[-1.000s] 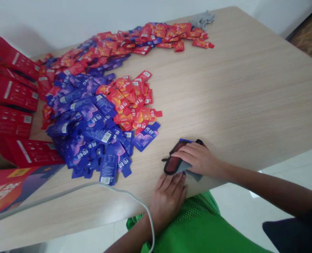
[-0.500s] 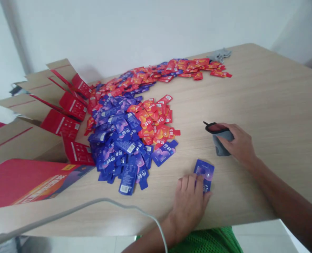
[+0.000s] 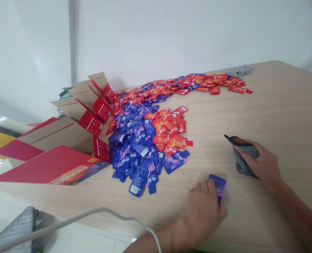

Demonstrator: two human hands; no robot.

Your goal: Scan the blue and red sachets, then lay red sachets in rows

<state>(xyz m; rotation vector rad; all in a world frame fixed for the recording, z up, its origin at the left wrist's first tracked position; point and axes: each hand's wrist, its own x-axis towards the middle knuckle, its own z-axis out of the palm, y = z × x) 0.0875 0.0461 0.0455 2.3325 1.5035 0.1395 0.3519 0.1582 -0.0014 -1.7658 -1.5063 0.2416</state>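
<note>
My left hand is closed round the lower part of a blue-purple sachet at the near side of the table, its fingers curled and thumb along the right edge. To the right, my right hand grips a small grey cloth pouch with a dark rim and a short dark tab. The pouch's mouth gapes a little; whether anything is inside cannot be seen. Left of my hands lie a heap of blue sachets and a smaller cluster of red-orange sachets. One blue sachet lies at the heap's right edge.
Red cardboard boxes with raised flaps stand along the left. A long band of mixed sachets runs across the back of the wooden table, ending by a crumpled grey cloth. A pale cable crosses the foreground.
The view has swung, so the table and boxes sit farther right and lower. My left fingers have curled more tightly round the sachet. My right hand still holds the pouch.
</note>
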